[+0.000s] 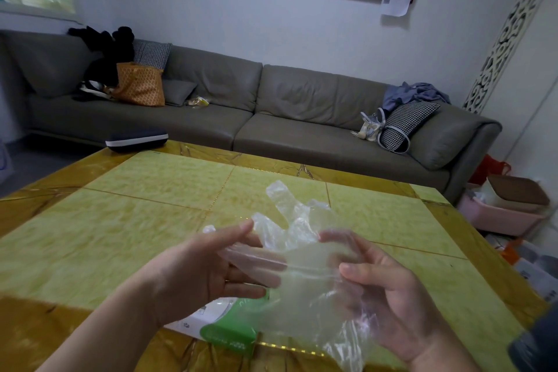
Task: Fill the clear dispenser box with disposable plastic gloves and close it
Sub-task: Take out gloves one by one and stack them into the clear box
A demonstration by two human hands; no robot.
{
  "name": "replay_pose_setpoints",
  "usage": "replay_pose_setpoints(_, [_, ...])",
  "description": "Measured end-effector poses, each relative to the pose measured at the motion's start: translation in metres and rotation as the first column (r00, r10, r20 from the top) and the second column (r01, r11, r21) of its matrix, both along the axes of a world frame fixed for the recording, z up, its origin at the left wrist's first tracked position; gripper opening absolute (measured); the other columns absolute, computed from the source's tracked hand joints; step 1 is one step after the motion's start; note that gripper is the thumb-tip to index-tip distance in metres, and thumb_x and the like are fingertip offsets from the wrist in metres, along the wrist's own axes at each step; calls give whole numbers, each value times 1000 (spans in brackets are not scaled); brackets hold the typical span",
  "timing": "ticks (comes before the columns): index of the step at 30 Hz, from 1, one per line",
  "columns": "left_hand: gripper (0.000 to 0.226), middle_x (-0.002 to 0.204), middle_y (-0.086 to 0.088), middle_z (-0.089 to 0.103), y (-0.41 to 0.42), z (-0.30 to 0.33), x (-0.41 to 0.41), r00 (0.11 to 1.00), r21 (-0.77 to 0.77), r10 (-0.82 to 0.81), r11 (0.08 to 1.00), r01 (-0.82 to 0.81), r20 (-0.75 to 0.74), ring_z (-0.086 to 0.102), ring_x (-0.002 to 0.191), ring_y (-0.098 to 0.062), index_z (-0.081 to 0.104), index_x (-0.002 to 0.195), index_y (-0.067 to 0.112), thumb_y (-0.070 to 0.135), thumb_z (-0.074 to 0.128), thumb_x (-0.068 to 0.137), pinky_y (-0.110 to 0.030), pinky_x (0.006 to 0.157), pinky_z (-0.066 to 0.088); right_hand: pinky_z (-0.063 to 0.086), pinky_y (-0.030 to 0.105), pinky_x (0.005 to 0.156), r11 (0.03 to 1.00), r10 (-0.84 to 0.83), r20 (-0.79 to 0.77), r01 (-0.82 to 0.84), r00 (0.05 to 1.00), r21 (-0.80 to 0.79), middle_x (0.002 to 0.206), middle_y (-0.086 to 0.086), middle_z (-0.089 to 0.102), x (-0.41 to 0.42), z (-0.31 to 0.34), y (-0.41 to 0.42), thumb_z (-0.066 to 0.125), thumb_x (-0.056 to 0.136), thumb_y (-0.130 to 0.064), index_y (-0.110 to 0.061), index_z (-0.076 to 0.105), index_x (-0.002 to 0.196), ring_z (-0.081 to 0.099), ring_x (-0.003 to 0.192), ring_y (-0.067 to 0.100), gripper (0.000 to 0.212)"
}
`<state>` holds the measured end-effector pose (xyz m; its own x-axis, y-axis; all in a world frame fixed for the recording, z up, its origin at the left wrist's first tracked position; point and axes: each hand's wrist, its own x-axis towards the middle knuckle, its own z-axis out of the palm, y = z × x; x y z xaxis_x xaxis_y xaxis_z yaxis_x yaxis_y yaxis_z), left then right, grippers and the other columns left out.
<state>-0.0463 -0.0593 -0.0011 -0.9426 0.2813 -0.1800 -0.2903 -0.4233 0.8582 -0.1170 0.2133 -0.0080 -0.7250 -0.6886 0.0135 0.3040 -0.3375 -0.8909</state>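
A clear plastic glove hangs crumpled between both hands above the yellow-green table, its fingers pointing up and away. My left hand holds its left side, thumb on top and fingers stretched out under the film. My right hand grips the right side, with thumb and curled fingers around the cuff. The film looks pulled taut between them. A green and white glove package lies on the table under my left hand, partly hidden. No clear dispenser box is in view.
A dark case sits at the table's far left corner. A grey sofa with bags and cushions runs behind the table. Pink tubs and boxes stand on the floor at the right. A dark object shows at the lower right edge.
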Motion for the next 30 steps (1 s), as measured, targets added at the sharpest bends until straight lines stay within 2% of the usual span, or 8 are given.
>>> replay_pose_setpoints(3, [26,104,-23,72,12,-1,-4,986,-48,124,990,-129,-110,73,82,-30,67,96,0,23,76,89,-33,71,62,41,25,44,998,58,16,-58,998,9,70,5,51,2,0,0,74,72,4,2,69,126,45,49,12,54])
replay_pose_setpoints(8, [13,82,-19,66,10,0,-10,914,-77,390,914,-399,-110,67,61,-21,70,95,-4,5,71,87,-24,50,56,30,27,45,997,54,-8,-53,999,61,69,2,42,1,0,2,68,78,6,3,67,128,39,50,10,50])
replay_pose_setpoints(12, [12,74,-13,60,4,0,-11,901,-13,424,904,-427,-88,64,61,-21,68,92,-1,10,69,87,-24,50,57,43,23,42,997,56,-23,-54,998,53,69,2,44,0,1,6,73,75,5,1,68,128,43,50,9,54])
replay_pose_setpoints(16, [19,70,-8,57,-9,-3,-12,916,48,389,921,-387,-93,63,64,-20,69,82,6,18,83,75,-26,53,54,45,24,41,994,107,-10,-107,994,23,68,1,47,-1,2,7,75,75,3,-1,66,133,45,47,8,59])
replay_pose_setpoints(19, [15,66,-3,49,-16,-3,-14,878,176,476,869,-462,-45,55,58,-19,61,77,11,23,66,83,-30,53,50,43,25,40,990,142,-13,-143,990,-10,65,1,47,-2,0,9,71,79,3,-6,62,141,43,47,8,63])
replay_pose_setpoints(21, [24,69,-6,52,-17,-1,-14,896,140,443,888,-437,-15,56,61,-21,62,87,8,31,57,92,-33,57,50,45,26,41,984,173,3,-173,985,-34,65,0,50,-3,-2,11,68,80,5,-9,61,143,45,48,8,64])
replay_pose_setpoints(26, [79,112,-29,70,-1,-1,-9,995,-4,37,999,-37,94,70,89,-37,73,114,-9,62,42,99,-43,77,62,36,23,44,955,293,39,-291,955,-55,68,-1,58,0,-7,2,62,84,6,-8,54,149,52,51,8,67])
replay_pose_setpoints(30, [92,130,-34,63,4,-1,-10,998,3,-6,1000,5,64,65,119,-44,62,130,-10,72,39,95,-53,105,50,34,24,45,925,379,89,-375,921,-58,70,1,58,1,-10,-4,53,89,9,-4,43,155,52,51,8,68])
